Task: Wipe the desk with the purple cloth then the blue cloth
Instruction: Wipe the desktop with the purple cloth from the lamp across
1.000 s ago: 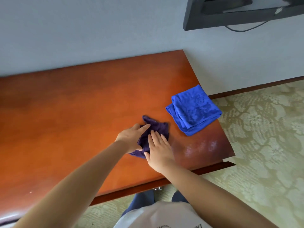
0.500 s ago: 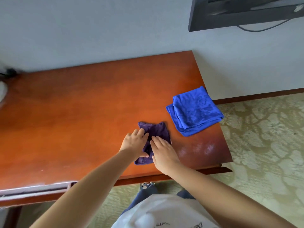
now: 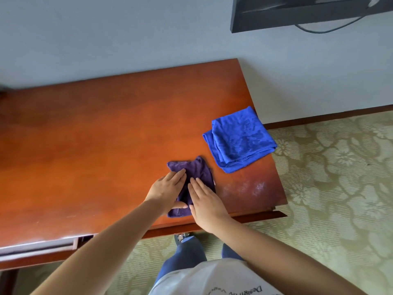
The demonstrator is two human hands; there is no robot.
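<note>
Both hands lie flat, fingers straight, at lower centre of the frame: left hand (image 3: 168,191) and right hand (image 3: 205,204) press side by side on the crumpled purple cloth (image 3: 194,173) on the polished reddish-brown wooden desk (image 3: 95,145). Folded blue microfibre cloth (image 3: 239,138) rests near the desk's right edge, just beside the purple one.
</note>
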